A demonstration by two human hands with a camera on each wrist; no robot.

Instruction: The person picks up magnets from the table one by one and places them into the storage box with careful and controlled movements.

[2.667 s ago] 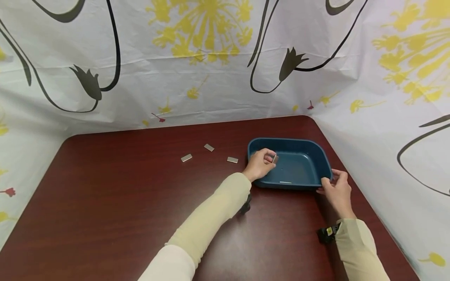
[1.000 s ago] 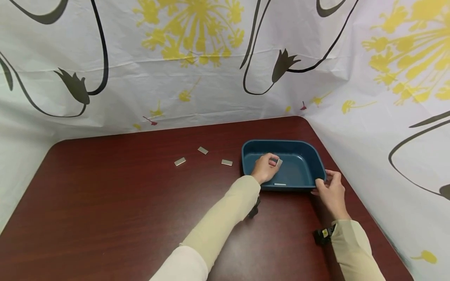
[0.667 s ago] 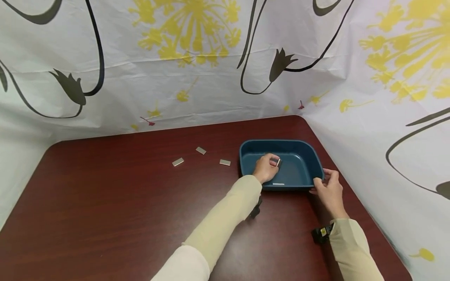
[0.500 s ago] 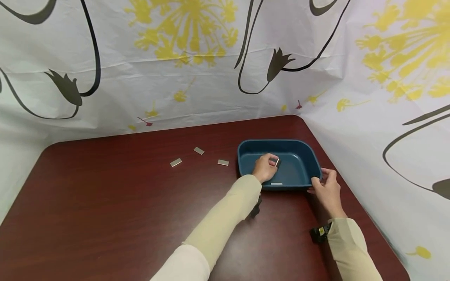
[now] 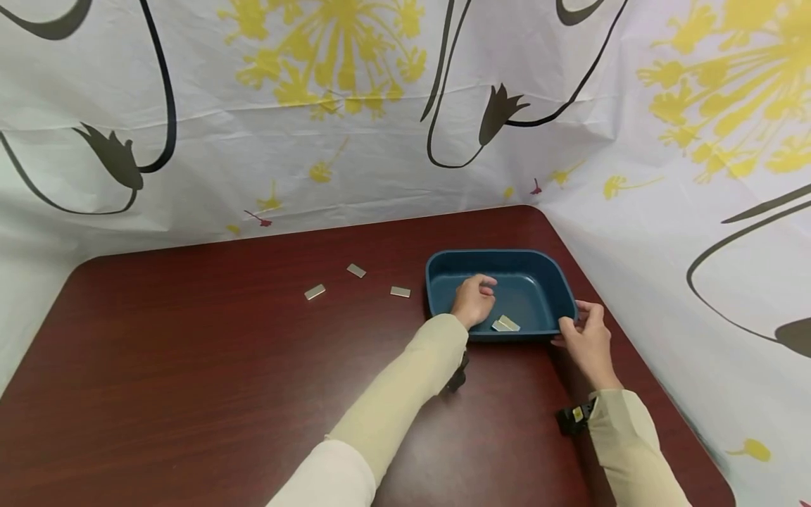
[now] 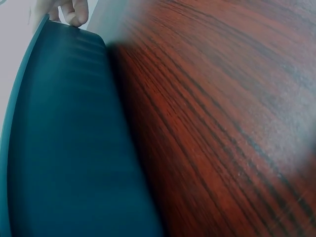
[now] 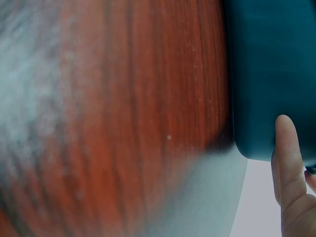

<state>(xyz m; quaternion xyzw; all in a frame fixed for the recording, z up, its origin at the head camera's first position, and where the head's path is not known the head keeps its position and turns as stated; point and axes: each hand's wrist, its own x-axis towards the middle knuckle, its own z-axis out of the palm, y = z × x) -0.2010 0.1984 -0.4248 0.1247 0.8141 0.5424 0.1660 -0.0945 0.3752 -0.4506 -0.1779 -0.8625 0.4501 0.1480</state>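
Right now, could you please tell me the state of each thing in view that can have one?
Blue tray: upright, open on top.
Two pieces inside it: lying together by the near wall; stacking unclear.
Left loose piece: flat on the table, apart.
Middle loose piece: same.
Right loose piece: same.
Left hand: over or in the tray, holding nothing visible.
Right hand: gripping the tray's near right corner.

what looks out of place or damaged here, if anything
Nothing stands out as damaged or spilled. Three small silvery pieces lie at differing angles on the table, outside the blue tray, and two inside seem to overlap, but that just looks untidy.
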